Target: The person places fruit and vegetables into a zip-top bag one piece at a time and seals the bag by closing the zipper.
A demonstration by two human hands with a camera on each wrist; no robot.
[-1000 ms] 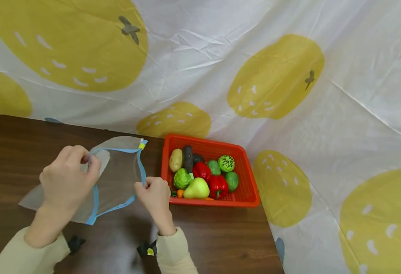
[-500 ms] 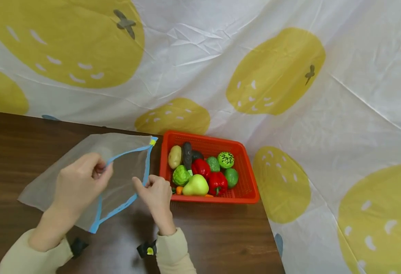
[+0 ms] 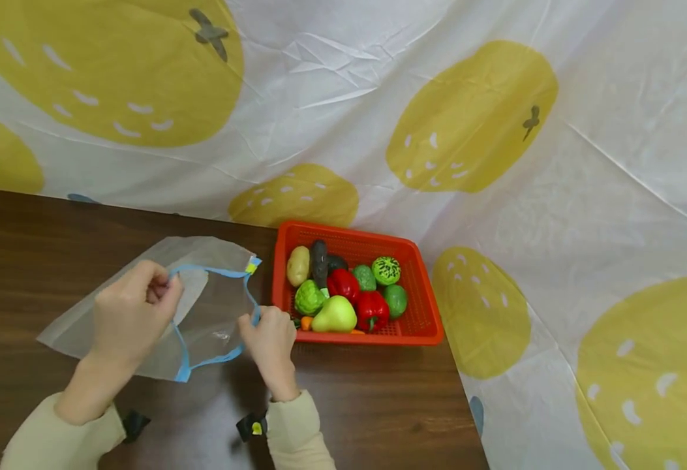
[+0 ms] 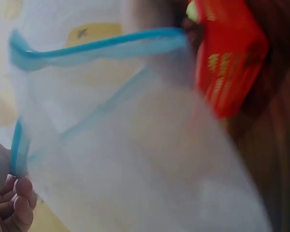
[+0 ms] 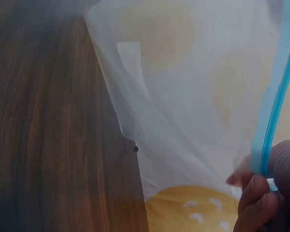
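A clear zip bag (image 3: 214, 320) with a blue zip edge and a yellow slider (image 3: 252, 265) is held up over the table, its mouth spread apart. My left hand (image 3: 132, 307) pinches the left side of the blue edge; in the left wrist view its fingertips (image 4: 23, 200) meet the strip. On the opposite side, my right hand (image 3: 269, 336) grips the blue edge between thumb and fingers, close by the red basket. The right wrist view has the blue zip strip (image 5: 275, 111) running down into that hand. Nothing shows inside the bag apart from a whitish patch on its wall.
A red plastic basket (image 3: 431, 320) stands right of the hands, against the patterned curtain. In it lie a pear (image 3: 335, 314), red bell peppers (image 3: 372, 309), a potato (image 3: 299, 266) and several green pieces. The dark wooden table (image 3: 390, 405) ends at the right.
The left hand has moved right, holding its side of the bag, and the mouth has narrowed then widened again. The slider corner rose right, then dropped back; the right hand keeps near the basket.
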